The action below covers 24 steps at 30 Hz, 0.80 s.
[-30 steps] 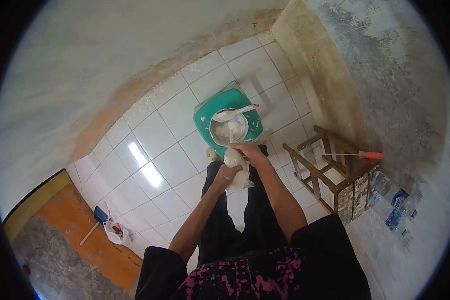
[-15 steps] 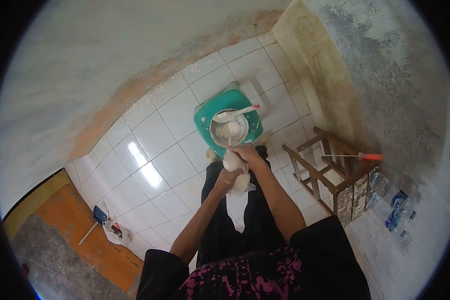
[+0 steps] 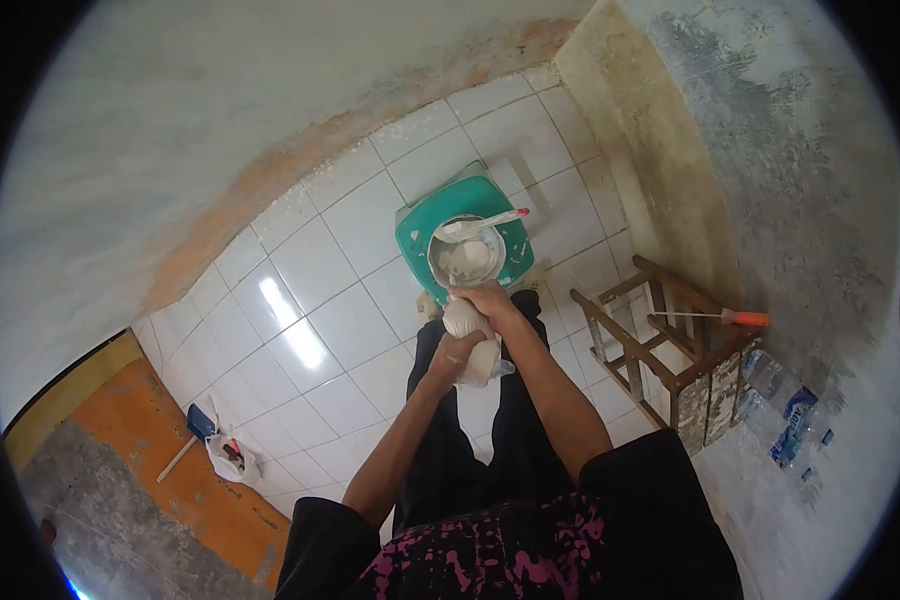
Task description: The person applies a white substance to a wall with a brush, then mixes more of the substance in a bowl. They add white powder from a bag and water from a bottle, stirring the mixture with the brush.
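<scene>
In front of my legs I hold a clear plastic bag (image 3: 463, 320) of off-white paste, bulging between my hands. My left hand (image 3: 457, 352) is closed around its middle, and part of the bag hangs out below that hand. Higher up, my right hand (image 3: 483, 297) grips the bag's upper end, close to the near rim of a round tub (image 3: 436, 272). Inside the tub lies off-white paste (image 3: 462, 262). A white spatula (image 3: 475, 228) with a red handle end rests across its top. The tub stands on a green stool (image 3: 416, 238).
At right is a worn wooden stool (image 3: 700, 365) with an orange-handled tool (image 3: 745, 318) on it. Plastic bottles (image 3: 793, 425) lie beyond it. To the left, a white bag (image 3: 232, 458) and a blue dustpan (image 3: 201, 422) sit by an orange-and-grey panel (image 3: 130, 430). Walls flank the tiled floor (image 3: 345, 330).
The camera view has shifted slightly, so the stool and tub appear a little further right. Both hands keep their grip on the bag, with almost no movement.
</scene>
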Tool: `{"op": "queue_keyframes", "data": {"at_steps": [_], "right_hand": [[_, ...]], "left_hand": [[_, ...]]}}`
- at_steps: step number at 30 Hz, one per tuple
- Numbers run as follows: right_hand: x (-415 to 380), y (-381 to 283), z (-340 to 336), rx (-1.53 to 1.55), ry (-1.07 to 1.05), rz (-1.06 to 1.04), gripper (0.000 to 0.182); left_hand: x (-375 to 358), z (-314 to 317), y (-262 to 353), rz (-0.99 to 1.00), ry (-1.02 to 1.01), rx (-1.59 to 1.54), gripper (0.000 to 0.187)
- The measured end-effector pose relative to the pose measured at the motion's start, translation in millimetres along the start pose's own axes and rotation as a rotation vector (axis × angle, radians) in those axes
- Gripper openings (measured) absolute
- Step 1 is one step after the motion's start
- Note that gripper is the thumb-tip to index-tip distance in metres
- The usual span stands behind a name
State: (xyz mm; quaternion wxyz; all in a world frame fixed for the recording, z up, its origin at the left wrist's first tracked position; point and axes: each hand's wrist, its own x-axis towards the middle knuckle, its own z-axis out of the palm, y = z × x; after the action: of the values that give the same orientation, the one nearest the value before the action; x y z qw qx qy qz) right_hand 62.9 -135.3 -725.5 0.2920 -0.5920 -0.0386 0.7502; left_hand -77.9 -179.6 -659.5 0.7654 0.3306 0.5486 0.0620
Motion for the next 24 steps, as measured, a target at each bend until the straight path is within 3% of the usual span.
{"op": "queue_keyframes", "data": {"at_steps": [3, 5, 7, 11, 13, 17, 19, 22, 24], "right_hand": [[8, 3, -3, -0.093, 0.067, -0.032, 0.032], [5, 4, -6, -0.1, 0.085, -0.03, 0.037], [4, 3, -12, -0.106, 0.105, -0.03, 0.042], [-6, -5, -20, -0.019, 0.127, -0.002, 0.038], [-13, -13, -22, 0.033, 0.151, -0.004, 0.037], [-19, -26, -31, 0.047, 0.15, -0.002, 0.032], [-22, -31, -30, 0.064, 0.138, -0.007, 0.031], [-26, -35, -31, 0.136, 0.127, 0.008, 0.028], [-30, -40, -32, 0.095, 0.159, 0.019, 0.027]], "left_hand": [[5, 0, -15, 0.064, -0.004, 0.14, 0.019], [2, 4, -3, 0.119, 0.002, 0.231, 0.02], [-6, 11, 31, -0.232, 0.029, -0.122, 0.04], [-5, 19, 34, -0.222, 0.029, -0.119, 0.036], [-1, 19, 25, 0.035, -0.088, -0.036, 0.026], [3, 25, 27, -0.028, -0.107, 0.057, 0.024], [4, 30, 22, 0.137, -0.086, 0.184, 0.025], [3, 35, 28, 0.028, -0.107, -0.099, 0.024], [3, 37, 34, -0.03, -0.092, -0.11, 0.025]]}}
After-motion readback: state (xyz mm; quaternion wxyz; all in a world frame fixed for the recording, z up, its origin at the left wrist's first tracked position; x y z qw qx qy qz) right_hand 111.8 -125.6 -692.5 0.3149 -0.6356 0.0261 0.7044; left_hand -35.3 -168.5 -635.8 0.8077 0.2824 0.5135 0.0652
